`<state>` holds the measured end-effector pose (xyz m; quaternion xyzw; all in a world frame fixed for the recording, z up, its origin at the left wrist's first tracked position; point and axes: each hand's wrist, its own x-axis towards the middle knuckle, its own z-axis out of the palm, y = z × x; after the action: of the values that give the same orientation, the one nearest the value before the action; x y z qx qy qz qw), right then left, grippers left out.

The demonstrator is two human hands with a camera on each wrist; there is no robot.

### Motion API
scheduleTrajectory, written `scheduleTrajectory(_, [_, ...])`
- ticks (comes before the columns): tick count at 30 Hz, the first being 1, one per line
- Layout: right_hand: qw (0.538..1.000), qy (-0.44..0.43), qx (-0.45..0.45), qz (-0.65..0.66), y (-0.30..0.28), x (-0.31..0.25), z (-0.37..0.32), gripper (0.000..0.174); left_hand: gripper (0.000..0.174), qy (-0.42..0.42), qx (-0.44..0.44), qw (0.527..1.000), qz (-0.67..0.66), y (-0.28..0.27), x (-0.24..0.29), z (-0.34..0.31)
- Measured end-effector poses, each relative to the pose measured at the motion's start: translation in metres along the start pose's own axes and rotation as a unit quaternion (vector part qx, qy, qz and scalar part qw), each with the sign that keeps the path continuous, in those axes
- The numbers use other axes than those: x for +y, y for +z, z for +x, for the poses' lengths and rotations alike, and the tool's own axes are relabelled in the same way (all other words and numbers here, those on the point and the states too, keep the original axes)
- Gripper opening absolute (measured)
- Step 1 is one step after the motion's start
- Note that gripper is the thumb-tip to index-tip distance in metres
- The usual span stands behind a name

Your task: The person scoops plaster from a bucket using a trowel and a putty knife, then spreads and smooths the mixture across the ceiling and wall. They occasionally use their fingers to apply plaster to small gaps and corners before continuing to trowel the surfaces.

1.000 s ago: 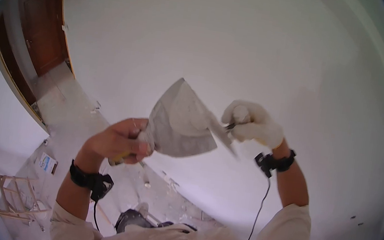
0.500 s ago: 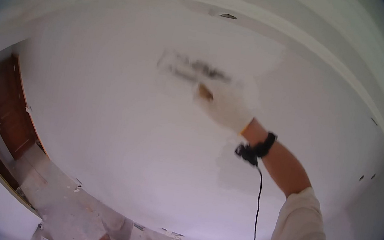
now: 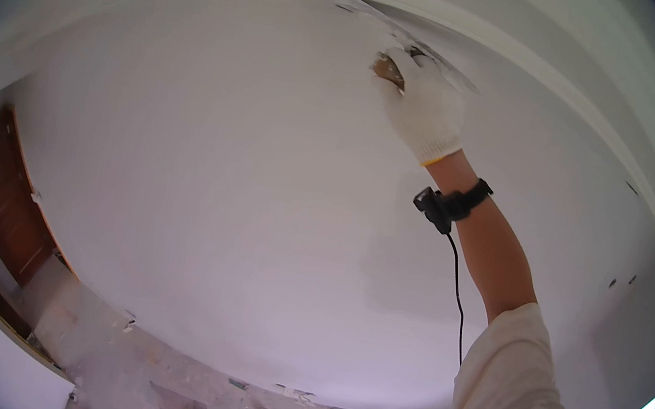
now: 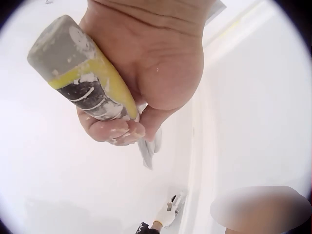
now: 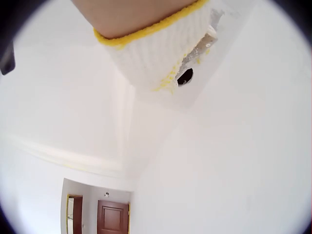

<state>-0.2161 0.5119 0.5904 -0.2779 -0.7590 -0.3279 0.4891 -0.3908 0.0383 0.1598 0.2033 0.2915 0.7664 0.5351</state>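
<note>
We're up at the white cornice moulding [image 3: 563,79]. The right hand [image 3: 426,110], in a white knitted glove, has its fingers wrapped tight round the brown handle of a wide steel filling knife [image 3: 386,68]. The knife's blade lies against the white plastered wall [image 3: 262,195] just below the cornice moulding and runs along it. I'd call this a spreading stroke on the top strip of the wall. The blade sits above and ahead of the knuckles, with most of the handle buried in the fist.

Well away from the cornice moulding and out of the head view, the bare left hand [image 4: 146,63] is clenched round a grey-and-yellow grip [image 4: 83,73] caked with filler. From it a second broad blade [image 4: 148,151] sticks out beyond the fingers.

The next move, to my eye, calls for steady, even pressure. The edge must stay just clear of the cornice moulding so no ridge is left.
</note>
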Motion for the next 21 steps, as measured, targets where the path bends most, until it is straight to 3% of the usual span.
scheduleTrajectory(2, [0.998, 0.049, -0.028, -0.002, -0.02, 0.012, -0.013, 0.029, 0.01, 0.015, -0.009, 0.999, -0.029, 0.007, 0.004, 0.008])
scheduleTrajectory(4, [0.998, 0.06, -0.02, -0.007, -0.03, 0.016, -0.021, 0.029, 0.014, -0.074, -0.017, 0.997, -0.007, 0.004, 0.018, 0.016])
scheduleTrajectory(5, [0.998, 0.063, -0.02, -0.004, -0.004, 0.008, -0.012, 0.029, 0.014, -0.086, -0.012, 0.996, -0.012, -0.001, 0.035, 0.036])
scheduleTrajectory(8, [0.994, 0.075, -0.05, -0.056, -0.005, 0.007, -0.011, 0.029, 0.018, -0.09, -0.016, 0.996, 0.008, -0.006, 0.062, 0.065])
scheduleTrajectory(11, [0.996, 0.066, 0.019, -0.049, 0.004, 0.013, -0.011, 0.03, 0.019, -0.098, 0.023, 0.995, 0.028, -0.012, 0.087, 0.088])
scheduleTrajectory(14, [0.99, 0.139, -0.02, 0.008, 0.009, 0.017, -0.005, 0.029, 0.017, -0.106, 0.0, 0.994, 0.026, -0.021, 0.114, 0.116])
scheduleTrajectory(18, [0.981, 0.183, -0.03, -0.051, -0.002, -0.001, 0.004, 0.026, 0.015, -0.134, -0.071, 0.987, 0.049, -0.046, 0.147, 0.153])
scheduleTrajectory(21, [0.986, 0.146, 0.027, -0.074, 0.006, 0.003, 0.002, 0.023, 0.012, -0.158, -0.102, 0.98, 0.069, -0.051, 0.169, 0.177])
